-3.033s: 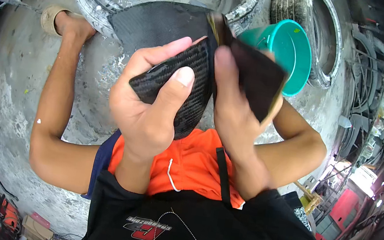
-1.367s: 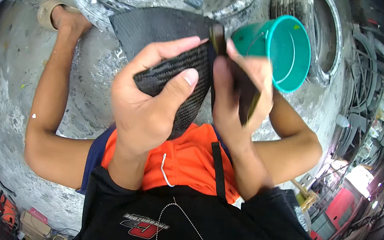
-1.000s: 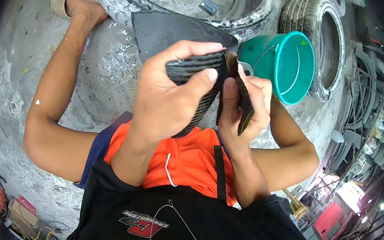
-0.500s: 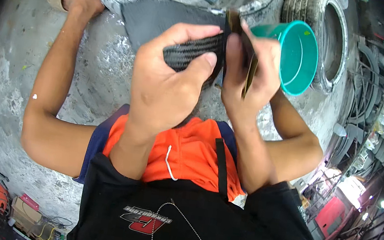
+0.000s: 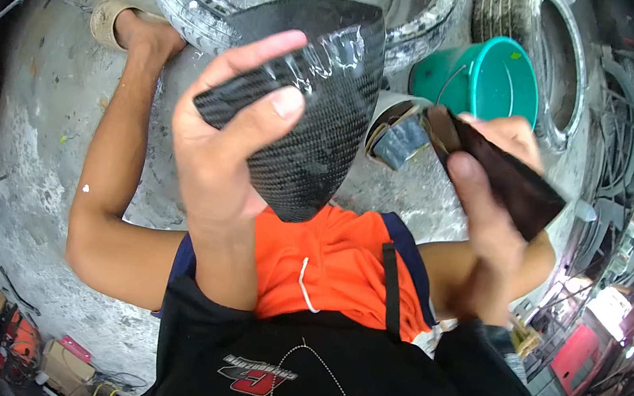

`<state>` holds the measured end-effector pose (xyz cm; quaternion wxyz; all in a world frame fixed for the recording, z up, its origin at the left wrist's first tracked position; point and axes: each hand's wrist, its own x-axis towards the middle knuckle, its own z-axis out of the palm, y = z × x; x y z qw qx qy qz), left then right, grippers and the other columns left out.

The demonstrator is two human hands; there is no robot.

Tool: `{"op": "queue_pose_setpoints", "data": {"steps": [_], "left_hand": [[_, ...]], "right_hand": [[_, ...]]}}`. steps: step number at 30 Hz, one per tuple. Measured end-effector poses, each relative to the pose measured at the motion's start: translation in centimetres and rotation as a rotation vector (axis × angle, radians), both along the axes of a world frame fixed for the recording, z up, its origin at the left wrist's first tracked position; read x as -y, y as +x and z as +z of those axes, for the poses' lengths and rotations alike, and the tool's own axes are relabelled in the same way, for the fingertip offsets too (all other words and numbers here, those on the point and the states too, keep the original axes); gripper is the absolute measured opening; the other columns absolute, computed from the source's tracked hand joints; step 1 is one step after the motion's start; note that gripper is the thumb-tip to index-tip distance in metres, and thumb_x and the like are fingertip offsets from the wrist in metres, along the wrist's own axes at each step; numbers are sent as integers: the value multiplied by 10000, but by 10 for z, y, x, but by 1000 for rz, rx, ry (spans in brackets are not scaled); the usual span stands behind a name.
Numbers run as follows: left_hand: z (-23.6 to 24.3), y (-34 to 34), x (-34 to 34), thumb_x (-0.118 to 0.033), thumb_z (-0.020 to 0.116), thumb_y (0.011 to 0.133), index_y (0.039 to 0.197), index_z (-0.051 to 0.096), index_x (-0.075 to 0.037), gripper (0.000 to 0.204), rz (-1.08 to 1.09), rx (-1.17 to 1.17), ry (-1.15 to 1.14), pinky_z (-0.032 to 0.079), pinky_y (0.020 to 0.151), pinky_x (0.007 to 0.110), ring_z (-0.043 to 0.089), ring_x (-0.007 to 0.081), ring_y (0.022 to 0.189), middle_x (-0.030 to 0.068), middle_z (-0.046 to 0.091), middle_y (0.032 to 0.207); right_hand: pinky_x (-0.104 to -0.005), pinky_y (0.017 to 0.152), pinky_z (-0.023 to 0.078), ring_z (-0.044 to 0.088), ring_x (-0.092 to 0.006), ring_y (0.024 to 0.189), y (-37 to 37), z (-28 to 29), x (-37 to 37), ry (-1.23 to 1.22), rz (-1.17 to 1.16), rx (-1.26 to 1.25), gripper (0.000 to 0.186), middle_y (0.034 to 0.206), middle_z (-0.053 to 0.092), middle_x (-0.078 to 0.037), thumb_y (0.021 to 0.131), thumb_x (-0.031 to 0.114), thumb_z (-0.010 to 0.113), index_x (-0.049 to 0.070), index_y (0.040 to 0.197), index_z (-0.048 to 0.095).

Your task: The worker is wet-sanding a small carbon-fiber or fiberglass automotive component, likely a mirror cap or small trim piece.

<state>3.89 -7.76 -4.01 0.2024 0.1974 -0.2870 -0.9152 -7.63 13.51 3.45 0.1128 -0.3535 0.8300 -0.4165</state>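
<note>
My left hand [image 5: 221, 133] is closed on one raised edge of a curved, glossy black carbon-fibre panel [image 5: 313, 137], with the thumb and index finger on its near face. The panel's broad weave faces me, and its pointed lower end hangs over my orange shorts. Apart from the panel, to the right, my right hand [image 5: 496, 209] pinches a folded dark brown sheet [image 5: 515, 184] that looks like sandpaper. Just left of that hand, a white round container [image 5: 395, 104] lies with blue-grey and brown sheets in its mouth.
A green bucket [image 5: 450, 71] stands beyond my right hand. One whitish tyre [image 5: 174, 7] lies on the floor ahead, and another tyre [image 5: 509, 19] leans behind the bucket. Metal parts [image 5: 632, 175] crowd the right side. Tools and boxes [image 5: 67, 365] sit at the lower left.
The panel has turned from nearly edge-on to show its broad woven face, moving left with my left hand. My right hand has drawn away rightward with the brown sheet, uncovering the white container.
</note>
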Motion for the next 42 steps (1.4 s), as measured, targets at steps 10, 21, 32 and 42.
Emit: {"op": "queue_pose_setpoints", "data": {"steps": [10,21,32,42], "left_hand": [[2,8,-5,29,695,811,1229,593,146,446,-105,-44,-102,569,898,328,718,234,952,245,705,1108],[1,7,-10,38,692,812,1215,594,151,429,-164,-83,-66,578,911,355,722,265,981,284,691,1140],[0,5,-8,41,661,812,1275,530,173,499,-155,-71,120,585,926,423,720,338,1001,328,665,1165],[-2,-3,-4,55,647,823,1324,494,183,539,-139,-82,197,575,928,404,716,308,993,283,680,1135]], "right_hand": [[-364,605,496,589,-224,651,-30,60,36,878,802,-549,931,651,518,-39,773,29,622,217,1617,276],[-301,628,479,546,-168,655,-5,42,21,822,765,-693,869,676,500,0,797,91,620,161,1605,308],[-316,644,451,546,-189,684,-24,62,7,690,872,-502,749,746,528,-25,743,144,698,122,1474,536],[-487,895,508,658,-449,1028,-210,-132,-196,958,-176,-190,382,1063,681,-278,856,207,755,-22,1149,673]]}}
